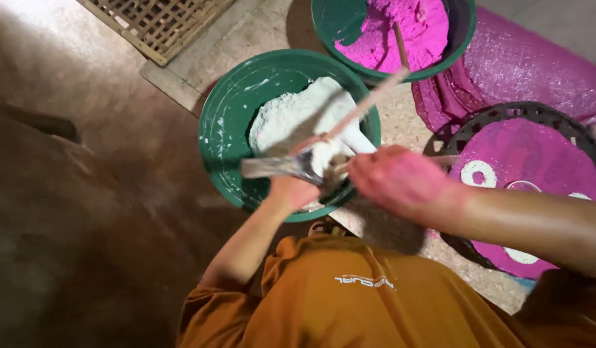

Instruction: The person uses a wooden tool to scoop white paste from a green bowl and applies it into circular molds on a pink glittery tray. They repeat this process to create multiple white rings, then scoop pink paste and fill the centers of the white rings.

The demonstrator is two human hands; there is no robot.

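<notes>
over the green basin [228, 122] of white paste [291, 116], your left hand [291, 191] gripped a blurred flat tool [272, 167]; your right hand [398, 180] closed on a thin stick [365, 106].

Smooth green plastic basin [224, 122] holds matt white paste [291, 116]; wooden stick [369, 100]; glossy magenta woven sack [530, 64].

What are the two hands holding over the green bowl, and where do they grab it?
The left hand grips a metal scoop at its near end. The right hand closes round a thin wooden stick's lower end.
</notes>
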